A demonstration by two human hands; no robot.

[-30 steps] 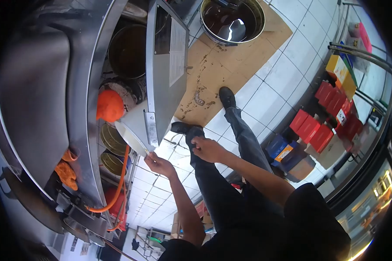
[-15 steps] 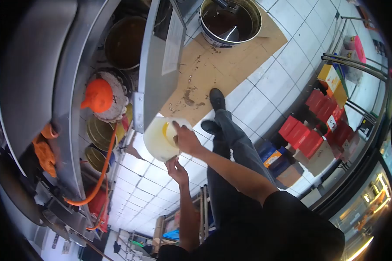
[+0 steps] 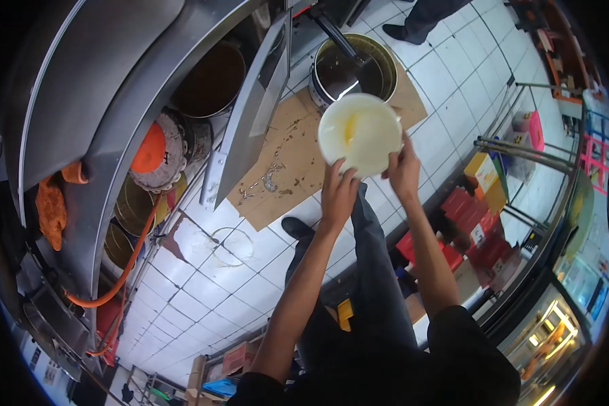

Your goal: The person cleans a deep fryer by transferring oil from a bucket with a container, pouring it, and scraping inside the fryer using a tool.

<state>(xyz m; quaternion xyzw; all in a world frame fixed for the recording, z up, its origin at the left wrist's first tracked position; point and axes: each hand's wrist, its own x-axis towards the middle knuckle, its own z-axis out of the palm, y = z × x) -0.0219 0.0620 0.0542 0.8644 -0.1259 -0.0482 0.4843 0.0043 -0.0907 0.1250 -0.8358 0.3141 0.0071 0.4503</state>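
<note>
Both my hands hold a whitish plastic bucket [image 3: 375,135], its round mouth turned up toward me and a yellow patch visible inside. My left hand [image 3: 338,196] grips its near left edge, fingertips at the rim. On the right side, my right hand [image 3: 404,170] is closed around the edge, its fingers partly hidden. Just beyond the bucket stands a large metal pot [image 3: 391,74] of dark liquid, with a dark handle-like bar [image 3: 335,34] reaching into it. In my view the bucket overlaps the pot's near side; whether they touch I cannot tell.
Stained cardboard [image 3: 284,135] lies under the pot on white tiles. An open metal cabinet door [image 3: 247,115] stands at left, beside another pot [image 3: 210,78] and an orange hose [image 3: 125,271]. Red boxes [image 3: 463,210] line the right. Another person's shoe [image 3: 402,34] is at the top.
The bucket has moved up and right, from beside the cabinet door to near the pot. My right hand has left its inside and now holds its side. Another person's leg has come into view.
</note>
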